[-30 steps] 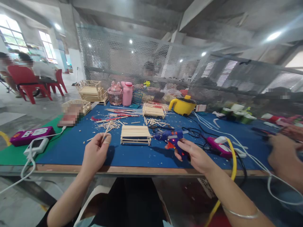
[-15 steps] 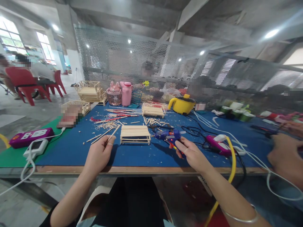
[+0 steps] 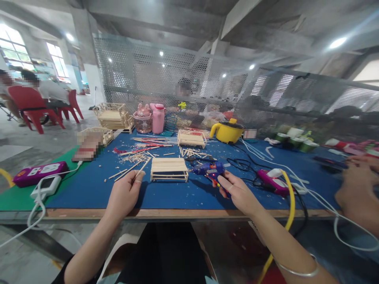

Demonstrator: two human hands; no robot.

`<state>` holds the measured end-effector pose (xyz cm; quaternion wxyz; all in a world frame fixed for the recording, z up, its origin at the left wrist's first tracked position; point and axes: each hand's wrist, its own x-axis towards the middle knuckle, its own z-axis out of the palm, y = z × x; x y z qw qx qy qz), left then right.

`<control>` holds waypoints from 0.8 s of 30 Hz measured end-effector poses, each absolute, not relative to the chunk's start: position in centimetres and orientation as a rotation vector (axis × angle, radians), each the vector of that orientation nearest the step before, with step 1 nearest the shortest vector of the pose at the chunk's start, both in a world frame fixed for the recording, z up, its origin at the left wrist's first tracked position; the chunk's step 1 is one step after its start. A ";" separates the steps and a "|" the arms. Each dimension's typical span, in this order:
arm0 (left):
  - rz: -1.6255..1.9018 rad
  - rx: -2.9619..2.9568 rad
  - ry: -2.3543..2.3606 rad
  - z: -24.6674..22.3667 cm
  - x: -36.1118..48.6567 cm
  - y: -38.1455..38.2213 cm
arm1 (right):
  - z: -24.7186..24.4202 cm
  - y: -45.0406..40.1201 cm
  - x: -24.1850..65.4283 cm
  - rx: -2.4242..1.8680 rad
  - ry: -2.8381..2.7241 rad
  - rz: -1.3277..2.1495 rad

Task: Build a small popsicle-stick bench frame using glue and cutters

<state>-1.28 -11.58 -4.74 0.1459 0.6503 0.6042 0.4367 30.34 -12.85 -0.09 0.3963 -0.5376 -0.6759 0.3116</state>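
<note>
Between my hands stands a small slatted rack of wooden sticks [image 3: 169, 165] on the blue table mat. My left hand [image 3: 126, 190] pinches a thin wooden stick [image 3: 143, 166], which slants up and away just left of the rack. My right hand [image 3: 238, 192] is closed around the handle of a blue glue gun [image 3: 211, 169] with a small red light lit. Its nozzle points left, at the rack's right edge; whether the two touch I cannot tell. Loose sticks [image 3: 130, 158] lie behind my left hand, and a second stick rack [image 3: 192, 138] sits farther back.
A yellow pot [image 3: 227, 132], pink bottle [image 3: 158, 119] and larger stick frame [image 3: 114, 117] stand at the back. Purple power strips [image 3: 274, 182] and cables lie on both sides. A white cable [image 3: 314, 193] crosses the right. Another person's hand [image 3: 357, 185] is at far right.
Almost nothing differs. Both hands keep the stick and the glue gun in nearly the same places; the view has shifted very slightly.
</note>
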 end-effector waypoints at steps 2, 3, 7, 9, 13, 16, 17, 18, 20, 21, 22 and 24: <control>1.255 1.877 1.736 -4.8 -1.3 -11.5 | -0.1 -12.8 30.4 -1.362 -1.718 0.783; 1.252 1.877 1.734 -4.8 -1.3 -11.5 | -0.1 -12.8 30.4 -1.365 -1.724 0.774; 1.249 1.864 1.741 -4.8 -1.4 -11.6 | 0.1 -13.0 30.4 -1.392 -1.763 0.696; 1.246 1.862 1.740 -4.7 -1.3 -11.7 | 0.3 -13.2 30.3 -1.409 -1.767 0.634; 1.282 1.830 1.736 -4.6 -1.3 -11.6 | 0.8 -13.7 29.7 -1.363 -1.689 0.592; 1.409 1.720 1.735 -4.9 -1.4 -11.3 | 0.9 -13.6 28.3 -1.229 -1.627 0.723; 1.457 1.678 1.729 -5.0 -1.5 -11.2 | 0.9 -13.5 27.6 -1.192 -1.632 0.778; 1.501 1.640 1.719 -5.2 -1.6 -11.1 | 0.8 -13.4 26.9 -1.164 -1.650 0.831; 1.541 1.599 1.697 -5.4 -1.7 -10.9 | 0.6 -13.1 25.3 -1.131 -1.709 0.917; 1.540 1.595 1.693 -5.4 -1.7 -10.9 | 0.4 -12.9 24.5 -1.120 -1.742 0.947; 1.531 1.602 1.696 -5.5 -1.8 -10.9 | 0.3 -12.8 23.7 -1.113 -1.771 0.967; 1.509 1.631 1.714 -5.4 -1.8 -10.9 | 0.0 -12.5 22.4 -1.113 -1.818 0.980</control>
